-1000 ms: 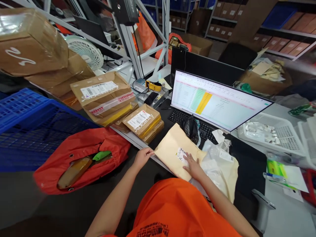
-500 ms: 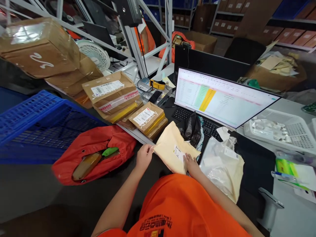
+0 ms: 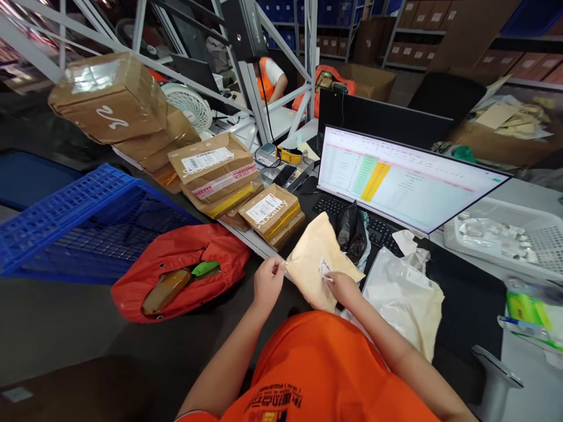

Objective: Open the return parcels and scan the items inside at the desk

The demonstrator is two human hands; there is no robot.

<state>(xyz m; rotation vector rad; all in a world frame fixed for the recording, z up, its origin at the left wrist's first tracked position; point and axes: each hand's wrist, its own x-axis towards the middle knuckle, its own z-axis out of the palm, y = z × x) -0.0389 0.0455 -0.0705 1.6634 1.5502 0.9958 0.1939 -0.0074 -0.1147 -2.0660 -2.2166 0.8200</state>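
Left hand point(image 3: 268, 284) pinching envelope point(image 3: 310, 249) by corner, right hand point(image 3: 345, 288) pinching label point(image 3: 323, 266); black mat point(image 3: 466, 287) on desk point(image 3: 528, 351), box-lined shelves point(image 3: 421, 31) behind.

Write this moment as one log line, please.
left fingers: pinching corner of cream envelope | right fingers: at its white label | nearby: black plastic bag, monitor

The left forearm point(image 3: 233, 351) slants up and inward from the lower edge of the view to the left wrist point(image 3: 261, 309), which is roughly in line with it. The left hand point(image 3: 268, 284) is bare, its fingers curled and the thumb point(image 3: 281, 267) meeting the index finger in a pinch. The right forearm point(image 3: 396, 343) slants up from the opposite side, the right wrist point(image 3: 359, 303) nearly straight. The right hand point(image 3: 343, 288) has its back upward, fingertips bunched closely and pointing toward the left hand, the two hands near but apart, both elbows bent in front of the torso point(image 3: 325, 357)
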